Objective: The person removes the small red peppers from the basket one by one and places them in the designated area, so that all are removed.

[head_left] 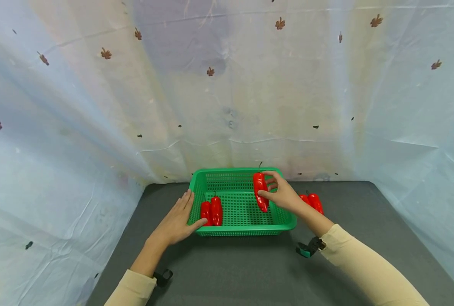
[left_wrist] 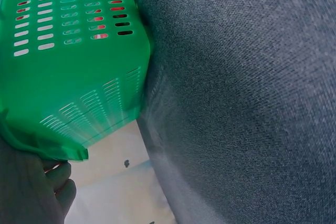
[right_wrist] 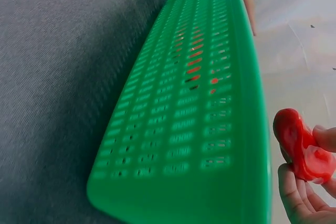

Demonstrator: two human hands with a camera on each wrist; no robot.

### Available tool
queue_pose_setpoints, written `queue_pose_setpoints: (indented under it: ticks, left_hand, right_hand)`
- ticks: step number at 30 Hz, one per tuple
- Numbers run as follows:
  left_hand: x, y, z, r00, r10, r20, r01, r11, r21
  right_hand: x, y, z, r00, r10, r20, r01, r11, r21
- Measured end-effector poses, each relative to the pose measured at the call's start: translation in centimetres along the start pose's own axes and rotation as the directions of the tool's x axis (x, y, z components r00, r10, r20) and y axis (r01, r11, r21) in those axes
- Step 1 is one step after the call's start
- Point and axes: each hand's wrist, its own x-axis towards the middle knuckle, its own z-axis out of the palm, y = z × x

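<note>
My right hand (head_left: 284, 194) pinches a glossy red pepper (head_left: 260, 191) with a dark stem between thumb and fingers, above the right part of a green plastic basket (head_left: 242, 228). The same pepper (right_wrist: 300, 145) shows in the right wrist view beside the basket's rim. My left hand (head_left: 178, 220) rests at the basket's front left corner. Its fingers lie straight along the left rim and its thumb reaches over the front rim. Two more red peppers (head_left: 216, 211) lie side by side inside the basket at the left.
To the right of the basket, more red peppers (head_left: 316, 203) lie on the dark grey table (head_left: 242, 267), partly hidden by my right forearm. A pale plastic sheet with brown leaf prints (head_left: 249, 106) hangs behind the table and along its sides.
</note>
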Motion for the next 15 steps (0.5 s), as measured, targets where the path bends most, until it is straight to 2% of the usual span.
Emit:
queue_pose_setpoints:
  ticks: [15]
  left_hand:
    - [-0.1, 0.1, -0.1, 1.000, 0.011, -0.012, -0.011, 1.000, -0.008]
  right_hand:
    - [-2.7, 1.2, -4.5, 0.998, 0.005, -0.056, -0.008, 0.999, -0.051]
